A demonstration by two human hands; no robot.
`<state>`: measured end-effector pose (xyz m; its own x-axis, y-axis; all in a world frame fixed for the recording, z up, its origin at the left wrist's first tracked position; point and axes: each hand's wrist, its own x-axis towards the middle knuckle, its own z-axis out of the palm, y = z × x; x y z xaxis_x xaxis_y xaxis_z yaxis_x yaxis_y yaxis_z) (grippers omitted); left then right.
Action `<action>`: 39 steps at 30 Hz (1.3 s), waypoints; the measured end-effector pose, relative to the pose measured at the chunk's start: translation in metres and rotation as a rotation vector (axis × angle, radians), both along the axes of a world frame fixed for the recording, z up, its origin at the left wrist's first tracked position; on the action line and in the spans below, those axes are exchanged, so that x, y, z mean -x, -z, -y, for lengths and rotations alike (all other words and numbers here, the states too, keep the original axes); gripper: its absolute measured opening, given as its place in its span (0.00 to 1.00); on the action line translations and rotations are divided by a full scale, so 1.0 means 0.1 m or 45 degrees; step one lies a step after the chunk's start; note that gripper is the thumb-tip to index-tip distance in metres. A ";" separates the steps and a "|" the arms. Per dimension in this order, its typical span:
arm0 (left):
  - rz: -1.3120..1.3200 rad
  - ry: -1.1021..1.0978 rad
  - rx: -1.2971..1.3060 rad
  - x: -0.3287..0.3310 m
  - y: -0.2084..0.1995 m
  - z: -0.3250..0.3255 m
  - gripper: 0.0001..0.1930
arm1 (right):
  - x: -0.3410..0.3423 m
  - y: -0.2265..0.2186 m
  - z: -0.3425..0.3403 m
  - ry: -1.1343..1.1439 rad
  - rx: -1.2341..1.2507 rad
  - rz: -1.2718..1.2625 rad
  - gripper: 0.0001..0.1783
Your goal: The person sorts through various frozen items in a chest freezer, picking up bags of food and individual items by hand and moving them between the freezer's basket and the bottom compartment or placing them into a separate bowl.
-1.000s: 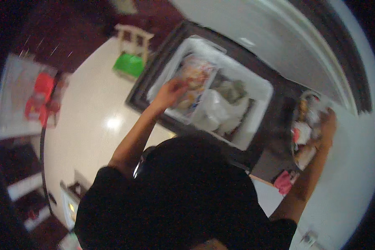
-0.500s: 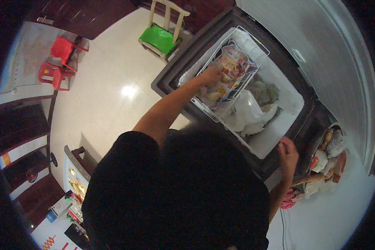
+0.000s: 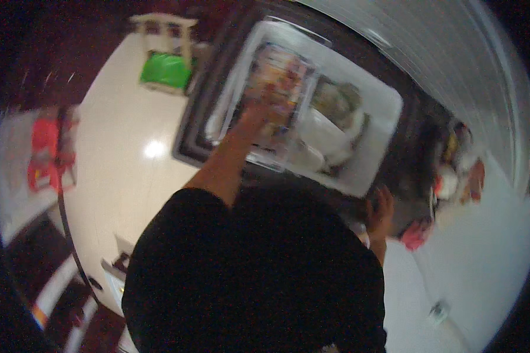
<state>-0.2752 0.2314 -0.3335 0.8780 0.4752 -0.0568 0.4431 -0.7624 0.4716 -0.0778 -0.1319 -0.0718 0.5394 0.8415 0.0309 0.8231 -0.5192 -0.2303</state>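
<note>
Below me stands a lidded chest freezer, its dark rim [image 3: 189, 136] framing a white, frosty inside. In its left part sits a white wire basket [image 3: 305, 109] with colourful printed food packages [image 3: 280, 67]. My left hand [image 3: 258, 112] reaches down into the basket onto the packages; motion blur smears its fingers, so a grip cannot be made out. Beside the basket lie a white plastic bag [image 3: 328, 140] and a greyish-green frosted bundle [image 3: 338, 97]. My right hand [image 3: 381, 210] is at the freezer's near right edge, fingers apart, holding nothing visible.
The raised freezer lid [image 3: 441, 65] slopes along the right. Several bagged items [image 3: 453, 176] and a pink cloth [image 3: 417, 234] lie beyond my right hand. A green-seated chair [image 3: 166, 69] stands at the far left, with red plastic chairs [image 3: 46, 150] farther left.
My view has turned and shifted, so the freezer now appears farther left and higher. My left hand stays in the basket. My right hand remains by the freezer edge, its fingers more spread.
</note>
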 end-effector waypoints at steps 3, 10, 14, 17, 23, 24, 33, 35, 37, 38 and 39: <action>-0.245 -0.163 0.168 -0.16 0.06 -0.02 0.21 | -0.18 0.07 0.42 0.101 0.184 0.194 0.26; -0.184 0.249 -0.575 -0.09 -0.36 -0.04 0.15 | -0.23 0.14 1.01 0.642 -0.142 0.214 0.25; -0.457 0.120 -0.297 0.02 -0.14 -0.06 0.19 | 0.12 0.14 1.05 0.795 -0.194 -0.071 0.22; -0.578 -0.031 -0.023 -0.11 -0.59 0.03 0.21 | 0.34 0.47 1.27 0.941 -0.411 0.074 0.19; -0.780 0.179 0.122 -0.31 -0.24 -0.32 0.28 | 0.44 0.46 1.44 1.152 -0.739 0.188 0.16; -0.688 0.248 0.087 -0.37 -0.28 -0.29 0.28 | 0.51 0.53 1.58 1.254 -0.827 0.167 0.16; -0.602 0.514 0.406 -0.65 -0.47 -0.06 0.28 | 2.37 1.32 2.38 2.117 -1.112 -0.198 0.17; -0.460 0.575 0.503 -0.49 -0.25 -0.35 0.27 | 2.62 1.45 2.28 2.104 -1.387 -0.348 0.17; -0.284 0.792 0.162 -0.35 0.04 -1.00 0.24 | 2.67 1.52 2.19 2.164 -1.527 -0.578 0.17; -0.274 0.758 -0.083 -0.47 0.00 -1.00 0.22 | 2.66 1.52 2.17 2.202 -1.588 -0.640 0.17; -0.278 0.711 -0.331 -0.59 -0.12 -1.01 0.21 | 2.61 1.53 2.16 2.229 -1.537 -0.616 0.16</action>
<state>-0.2158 0.3320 -0.3218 0.9780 -0.0264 -0.2067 0.0125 -0.9827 0.1846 -0.3391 -0.3477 -0.2246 0.6511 -0.6904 -0.3153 -0.3977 0.0435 -0.9165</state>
